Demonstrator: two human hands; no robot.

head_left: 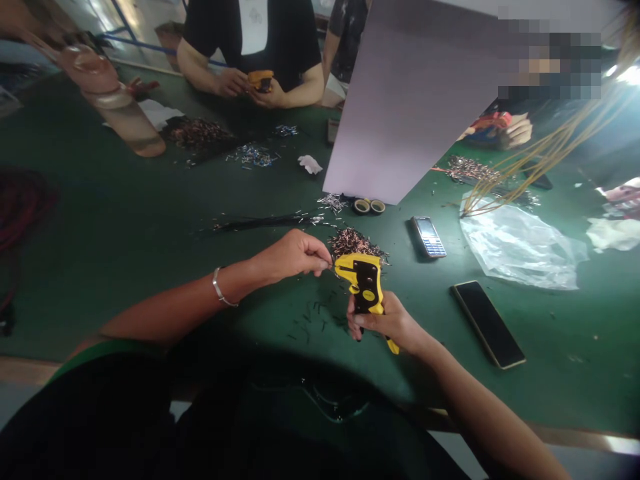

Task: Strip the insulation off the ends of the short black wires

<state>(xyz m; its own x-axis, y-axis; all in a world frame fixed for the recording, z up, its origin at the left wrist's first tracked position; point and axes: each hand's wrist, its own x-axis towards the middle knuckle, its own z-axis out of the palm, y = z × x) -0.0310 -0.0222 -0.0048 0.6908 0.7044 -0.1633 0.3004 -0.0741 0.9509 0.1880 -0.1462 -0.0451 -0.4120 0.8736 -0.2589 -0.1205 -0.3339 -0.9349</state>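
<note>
A yellow and black wire stripper (367,283) is gripped by my right hand (377,319), its jaws pointing left. Closed in a pinch, my left hand (303,253) is right at those jaws; what lies between its fingertips is too small to make out. Behind the tool is a pile of short dark wires with copper-coloured ends (354,241). A bundle of long black wires (265,222) lies beyond my left hand. Small black scraps (313,317) are scattered on the green table (260,320) below the tool.
Two tape rolls (369,206) stand near a large pale panel (405,100). On the right are a keypad phone (429,237), a dark smartphone (489,324) and a plastic bag (520,243). A bottle (120,107) stands back left. Across the table, people hold tools.
</note>
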